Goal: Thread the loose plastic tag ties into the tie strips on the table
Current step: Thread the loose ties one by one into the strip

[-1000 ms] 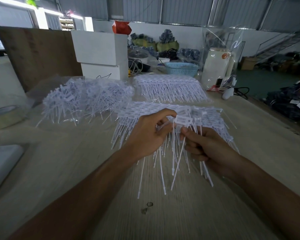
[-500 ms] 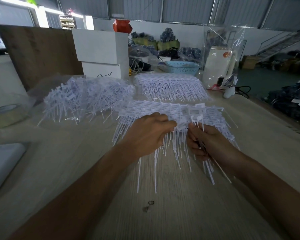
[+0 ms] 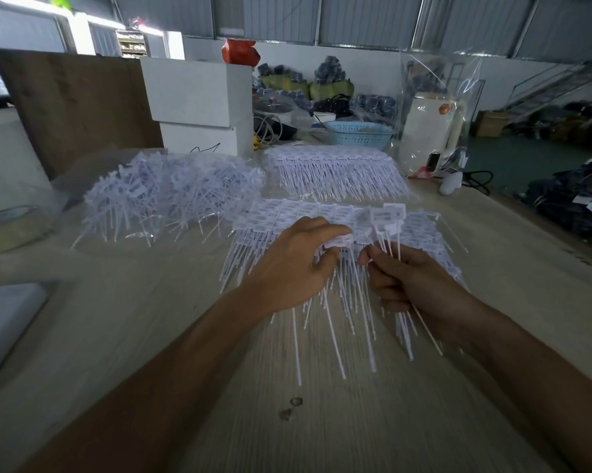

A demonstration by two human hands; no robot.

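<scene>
A stack of white tie strips (image 3: 308,215) lies on the wooden table (image 3: 171,336) in front of me, tails pointing toward me. My left hand (image 3: 294,268) pinches the flat head of one white tag tie (image 3: 339,241) between thumb and forefinger, just above the stack's tails. My right hand (image 3: 410,285) grips a small bunch of loose tag ties (image 3: 386,220) by their stems, heads sticking up. A heap of loose ties (image 3: 171,192) sits at the left on clear plastic. A second strip stack (image 3: 335,165) lies farther back.
White boxes (image 3: 199,104) and a brown board (image 3: 76,104) stand behind the heap. A blue basket (image 3: 359,134), a white jug (image 3: 431,124) in a clear bag and a cable sit at the far right. A tape roll (image 3: 8,227) lies at the left edge.
My right hand has drawn its bunch of ties down and closer, heads now upright above its fist. The left hand lowered onto the stack and holds one tie's head.
</scene>
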